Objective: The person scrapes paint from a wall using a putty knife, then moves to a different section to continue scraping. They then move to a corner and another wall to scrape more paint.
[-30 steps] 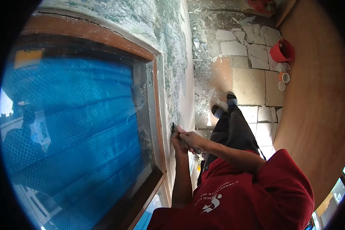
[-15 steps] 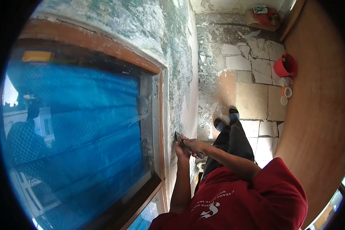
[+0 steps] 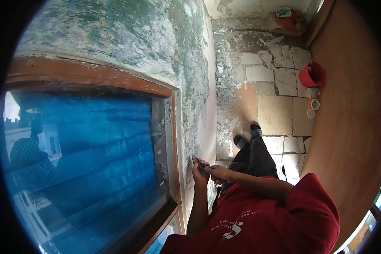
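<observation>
A scraper (image 3: pixel 194 159) with a dark blade is pressed to the peeling wall (image 3: pixel 190 114) beside the window frame. My left hand (image 3: pixel 200 172) is closed around it near the blade. Farther back, my right hand (image 3: pixel 219 173) is wrapped about the handle, partly covering it. The blade's tip touches or nearly touches the wall; the exact contact is too small to tell. Patches of green and white paint mark the wall above and beside the window.
On my left is a window (image 3: pixel 93 148) with a blue curtain and brown wooden frame (image 3: pixel 114 78). Paint flakes (image 3: pixel 224 80) litter the cracked tile floor along the wall. A red bucket (image 3: pixel 311 75) and several small containers (image 3: pixel 313 104) stand by a wooden panel (image 3: pixel 351 118) on my right.
The view has shifted, so the window and wall appear lower. Both hands stay on the scraper, whose blade sits slightly lower in the picture.
</observation>
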`<control>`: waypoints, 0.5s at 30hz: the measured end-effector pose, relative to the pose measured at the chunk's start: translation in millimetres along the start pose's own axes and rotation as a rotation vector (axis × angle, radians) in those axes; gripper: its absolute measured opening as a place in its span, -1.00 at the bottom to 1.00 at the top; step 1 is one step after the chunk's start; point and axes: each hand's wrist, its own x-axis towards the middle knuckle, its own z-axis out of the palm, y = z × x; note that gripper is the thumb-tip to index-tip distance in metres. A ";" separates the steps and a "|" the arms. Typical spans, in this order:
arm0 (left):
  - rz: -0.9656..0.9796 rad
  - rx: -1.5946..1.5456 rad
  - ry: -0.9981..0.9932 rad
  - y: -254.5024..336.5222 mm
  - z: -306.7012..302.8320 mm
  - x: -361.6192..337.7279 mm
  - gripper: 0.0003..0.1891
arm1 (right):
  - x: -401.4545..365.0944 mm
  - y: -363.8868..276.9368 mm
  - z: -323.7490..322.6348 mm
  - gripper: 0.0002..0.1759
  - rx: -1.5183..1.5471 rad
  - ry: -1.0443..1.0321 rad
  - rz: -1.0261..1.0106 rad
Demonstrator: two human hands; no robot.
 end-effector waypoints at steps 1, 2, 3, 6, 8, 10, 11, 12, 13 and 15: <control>-0.012 0.014 0.005 -2.4 3.0 0.7 -0.87 | -3.4 -0.5 0.5 -0.51 0.006 0.013 -0.011; -0.023 0.026 0.007 -5.4 7.0 2.1 -0.88 | -7.4 -0.9 1.3 -0.50 0.010 0.026 -0.023; -0.033 0.039 0.008 -7.4 12.3 3.3 -0.85 | -12.3 -5.0 2.6 -0.50 0.013 0.039 -0.037; -0.062 0.043 -0.024 -13.8 29.7 5.5 -0.79 | -26.1 -22.8 1.9 -0.49 -0.125 0.110 -0.017; -0.044 0.067 -0.027 -17.7 44.0 10.7 -0.77 | -27.9 -32.7 -3.2 -0.50 -0.142 0.129 -0.048; -0.053 0.083 -0.006 -18.5 57.1 16.3 -0.76 | -29.8 -43.6 -7.4 -0.50 -0.157 0.135 -0.080; -0.095 0.132 -0.158 -16.1 61.3 16.4 -0.74 | -29.9 -48.2 -9.1 -0.50 -0.165 0.158 -0.107; -0.087 0.196 -0.198 -15.4 71.7 16.7 -0.73 | -37.2 -57.4 -8.3 -0.49 -0.189 0.171 -0.137; -0.080 0.260 -0.237 -15.5 81.8 16.9 -0.71 | -45.5 -65.3 -7.8 -0.49 -0.212 0.184 -0.166; -0.067 0.364 -0.289 -18.2 101.2 19.3 -0.68 | -58.9 -80.7 -7.3 -0.44 -0.259 0.235 -0.202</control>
